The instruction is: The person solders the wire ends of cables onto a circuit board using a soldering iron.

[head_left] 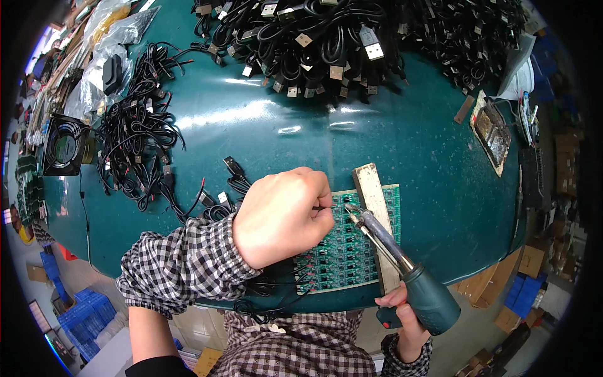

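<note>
My right hand point(408, 314) grips a soldering iron point(430, 301) with a dark green, gun-shaped handle. Its metal tip reaches up and left to the top of a green circuit board panel point(352, 251), close to my left fingertips. Closed in a pinch, my left hand point(286, 217) is over the board's upper left edge, with a short dark piece of black cable showing at the fingers; most of the cable is hidden by the hand. A pale, worn bar point(375, 210) lies across the panel. Wires with red ends point(306, 276) meet the board's lower left edge.
A big heap of black USB cables point(314, 50) covers the far side of the green table point(251, 138). More cables point(141, 138) lie at left, beside a square black fan point(65, 146). A stained tray point(491, 133) sits at right. Blue crates point(91, 320) stand below the table.
</note>
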Motion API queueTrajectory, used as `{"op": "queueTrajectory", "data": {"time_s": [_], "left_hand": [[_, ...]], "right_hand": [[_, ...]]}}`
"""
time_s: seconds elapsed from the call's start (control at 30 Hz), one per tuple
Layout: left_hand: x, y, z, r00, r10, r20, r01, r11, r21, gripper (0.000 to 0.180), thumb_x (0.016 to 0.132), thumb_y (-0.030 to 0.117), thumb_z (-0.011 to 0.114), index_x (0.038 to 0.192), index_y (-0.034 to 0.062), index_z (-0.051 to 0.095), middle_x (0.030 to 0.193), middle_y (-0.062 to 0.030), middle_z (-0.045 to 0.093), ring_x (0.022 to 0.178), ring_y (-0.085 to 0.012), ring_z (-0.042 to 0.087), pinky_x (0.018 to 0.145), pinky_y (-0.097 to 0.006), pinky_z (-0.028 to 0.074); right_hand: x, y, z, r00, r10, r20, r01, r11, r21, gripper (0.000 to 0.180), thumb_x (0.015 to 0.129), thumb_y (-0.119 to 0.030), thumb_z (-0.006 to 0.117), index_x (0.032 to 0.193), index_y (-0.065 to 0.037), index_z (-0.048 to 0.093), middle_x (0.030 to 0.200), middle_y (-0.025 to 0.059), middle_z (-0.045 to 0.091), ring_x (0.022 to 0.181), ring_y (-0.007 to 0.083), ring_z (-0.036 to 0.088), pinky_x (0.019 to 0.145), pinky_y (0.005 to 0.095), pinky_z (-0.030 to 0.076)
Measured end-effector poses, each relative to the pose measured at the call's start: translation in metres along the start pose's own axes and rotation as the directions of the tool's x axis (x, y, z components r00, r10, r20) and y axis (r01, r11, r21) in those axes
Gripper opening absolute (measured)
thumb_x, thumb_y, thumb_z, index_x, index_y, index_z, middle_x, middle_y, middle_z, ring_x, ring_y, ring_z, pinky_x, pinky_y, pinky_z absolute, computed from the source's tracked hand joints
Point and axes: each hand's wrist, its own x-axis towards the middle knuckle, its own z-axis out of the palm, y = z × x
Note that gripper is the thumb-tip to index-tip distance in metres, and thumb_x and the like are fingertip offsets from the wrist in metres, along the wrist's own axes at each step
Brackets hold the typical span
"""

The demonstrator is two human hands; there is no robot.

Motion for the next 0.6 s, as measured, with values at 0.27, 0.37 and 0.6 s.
{"op": "queueTrajectory", "data": {"time_s": [0.27, 0.37, 0.6], "left_hand": [[-0.001, 0.002, -0.001, 0.997, -0.066, 0.038, 0.067, 0.997, -0.027, 0.013, 0.073, 0.013, 0.065, 0.077, -0.0002, 0.064, 0.079, -0.0157, 0.066, 0.071, -0.0334, 0.067, 0.065, -0.041, 0.054], [-0.008, -0.001, 0.006, 0.987, -0.146, 0.070, 0.155, 0.977, -0.148, 0.013, 0.075, 0.012, 0.066, 0.078, 0.0000, 0.064, 0.079, -0.0151, 0.067, 0.071, -0.0322, 0.067, 0.064, -0.039, 0.054], [-0.023, 0.000, 0.021, 0.984, 0.074, -0.161, -0.063, 0.995, 0.074, 0.014, 0.079, 0.010, 0.071, 0.081, 0.0031, 0.059, 0.076, -0.0097, 0.061, 0.063, -0.0259, 0.064, 0.056, -0.034, 0.051]], "right_hand": [[0.001, -0.005, 0.002, 0.999, 0.031, -0.030, -0.027, 0.993, 0.114, 0.051, 0.090, -0.027, 0.065, 0.119, 0.012, 0.049, 0.093, 0.0205, 0.064, 0.081, 0.0298, 0.069, 0.069, 0.0401, 0.063], [0.003, -0.007, 0.004, 0.998, 0.038, -0.047, -0.028, 0.982, 0.185, 0.054, 0.090, -0.028, 0.066, 0.122, 0.011, 0.049, 0.098, 0.0209, 0.063, 0.088, 0.0307, 0.068, 0.069, 0.0408, 0.064], [-0.004, -0.003, 0.004, 0.996, 0.036, -0.087, -0.024, 0.991, 0.133, 0.053, 0.090, -0.032, 0.066, 0.115, 0.012, 0.053, 0.098, 0.0210, 0.061, 0.096, 0.0315, 0.066, 0.070, 0.0400, 0.064]]}}
